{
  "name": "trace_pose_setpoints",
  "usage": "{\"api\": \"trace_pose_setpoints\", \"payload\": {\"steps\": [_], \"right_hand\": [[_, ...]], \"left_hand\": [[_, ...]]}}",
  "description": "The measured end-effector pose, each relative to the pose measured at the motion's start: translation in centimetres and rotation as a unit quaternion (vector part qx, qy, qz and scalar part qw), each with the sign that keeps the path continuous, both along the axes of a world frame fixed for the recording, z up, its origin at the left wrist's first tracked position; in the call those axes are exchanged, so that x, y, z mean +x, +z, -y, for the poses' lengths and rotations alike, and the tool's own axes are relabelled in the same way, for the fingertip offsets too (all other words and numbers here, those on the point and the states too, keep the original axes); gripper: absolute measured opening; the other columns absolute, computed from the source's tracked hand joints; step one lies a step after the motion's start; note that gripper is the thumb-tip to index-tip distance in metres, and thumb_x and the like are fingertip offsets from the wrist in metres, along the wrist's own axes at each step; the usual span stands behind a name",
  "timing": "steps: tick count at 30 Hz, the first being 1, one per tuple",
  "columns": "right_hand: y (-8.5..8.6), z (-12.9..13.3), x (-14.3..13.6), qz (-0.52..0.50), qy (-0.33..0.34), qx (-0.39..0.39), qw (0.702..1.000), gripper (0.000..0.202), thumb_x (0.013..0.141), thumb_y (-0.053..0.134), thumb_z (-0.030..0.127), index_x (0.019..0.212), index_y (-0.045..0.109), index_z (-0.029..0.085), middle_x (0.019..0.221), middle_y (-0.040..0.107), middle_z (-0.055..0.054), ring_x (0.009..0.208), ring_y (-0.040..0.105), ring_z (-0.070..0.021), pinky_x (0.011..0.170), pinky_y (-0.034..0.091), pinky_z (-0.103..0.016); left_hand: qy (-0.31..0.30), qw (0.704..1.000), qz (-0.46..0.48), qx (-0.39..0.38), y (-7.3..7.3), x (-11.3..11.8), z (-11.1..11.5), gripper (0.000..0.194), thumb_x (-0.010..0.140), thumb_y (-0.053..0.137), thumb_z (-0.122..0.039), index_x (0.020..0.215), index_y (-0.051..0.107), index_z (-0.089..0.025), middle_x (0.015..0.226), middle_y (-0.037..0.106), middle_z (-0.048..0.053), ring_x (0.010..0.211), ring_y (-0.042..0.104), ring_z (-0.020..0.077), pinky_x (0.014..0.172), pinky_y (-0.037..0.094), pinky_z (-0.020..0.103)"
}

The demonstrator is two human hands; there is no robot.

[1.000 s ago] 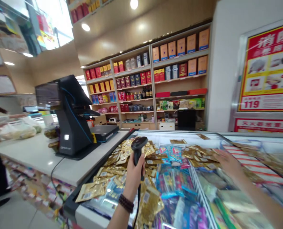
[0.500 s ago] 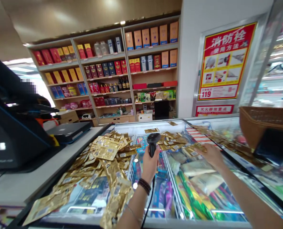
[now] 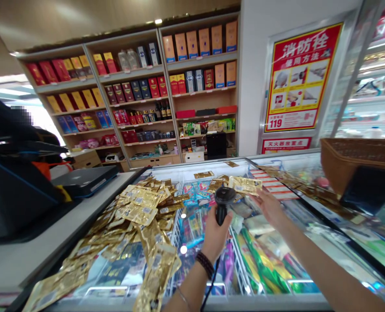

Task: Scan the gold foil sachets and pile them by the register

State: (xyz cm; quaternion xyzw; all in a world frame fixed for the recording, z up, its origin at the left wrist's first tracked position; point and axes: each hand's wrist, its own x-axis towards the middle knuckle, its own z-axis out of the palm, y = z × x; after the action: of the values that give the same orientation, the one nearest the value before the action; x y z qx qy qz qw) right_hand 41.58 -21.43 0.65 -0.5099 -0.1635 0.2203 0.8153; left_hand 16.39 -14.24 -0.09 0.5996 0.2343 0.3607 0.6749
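Pinching one end, your right hand (image 3: 269,207) holds a likely slick gold foil packet (image 3: 245,184); your left hand (image 3: 215,234) grips a barcode scanner (image 3: 225,196).

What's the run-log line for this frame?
left hand: grips handheld scanner | right hand: holds gold packet | loose gold packets: piled on glass top, left of scanner | wicker basket: far right

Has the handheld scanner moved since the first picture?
Yes, rightward: the scanner was left of the blue-and-pink packets and is now right of them.
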Motion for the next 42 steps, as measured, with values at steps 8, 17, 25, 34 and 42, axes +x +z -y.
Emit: {"api": "trace_pose_setpoints", "payload": {"steps": [8,17,25,34,42], "right_hand": [[-1.2,0.0,-0.1,-0.019,0.022,0.021,0.999,0.025,0.083,0.102,0.033,0.094,0.080,0.034,0.102,0.094,0.002,0.116,0.094,-0.0306,0.132,0.068,-0.063],[-1.4,0.3,-0.1,-0.019,0.042,0.034,0.998,0.032,0.082,0.106,0.031,0.093,0.076,0.032,0.104,0.093,0.001,0.110,0.094,-0.0272,0.127,0.072,-0.055],[-1.8,0.2,0.3,0.009,0.032,0.033,0.999,0.031,0.082,0.107,0.039,0.092,0.078,0.036,0.103,0.095,0.000,0.114,0.095,-0.0335,0.133,0.068,-0.064],[0.2,0.0,-1.5,-0.044,-0.018,0.009,0.999,0.028,0.079,0.097,0.040,0.091,0.072,0.036,0.106,0.097,-0.001,0.133,0.093,-0.0353,0.136,0.065,-0.062],[-1.4,-5.1,-2.9,-0.068,0.037,-0.062,0.995,0.047,0.061,0.080,0.049,0.108,0.076,0.046,0.127,0.094,-0.021,0.156,0.078,-0.0495,0.126,0.068,-0.064]], "left_hand": [[-0.030,0.999,0.010,-0.020,0.5,-0.7,-0.1,0.072,0.088,0.101,-0.081,0.120,0.068,-0.027,0.068,0.061,-0.011,0.048,0.058,0.0139,0.055,0.055,0.028],[-0.041,0.999,-0.012,-0.013,0.1,-0.5,0.4,0.073,0.086,0.101,-0.082,0.122,0.067,-0.028,0.073,0.060,-0.011,0.047,0.058,0.0139,0.053,0.053,0.029],[-0.047,0.999,-0.015,-0.019,0.2,-0.5,0.3,0.072,0.086,0.101,-0.082,0.120,0.066,-0.029,0.069,0.059,-0.011,0.046,0.055,0.0142,0.054,0.053,0.030],[0.000,1.000,0.001,-0.023,1.2,-0.7,0.4,0.076,0.080,0.103,-0.083,0.119,0.066,-0.029,0.064,0.055,-0.012,0.047,0.051,0.0136,0.052,0.051,0.029],[0.127,0.989,0.068,-0.038,2.7,-3.7,-4.2,0.087,0.068,0.102,-0.099,0.102,0.063,-0.030,0.059,0.051,-0.012,0.043,0.042,0.0105,0.047,0.043,0.026]]}}
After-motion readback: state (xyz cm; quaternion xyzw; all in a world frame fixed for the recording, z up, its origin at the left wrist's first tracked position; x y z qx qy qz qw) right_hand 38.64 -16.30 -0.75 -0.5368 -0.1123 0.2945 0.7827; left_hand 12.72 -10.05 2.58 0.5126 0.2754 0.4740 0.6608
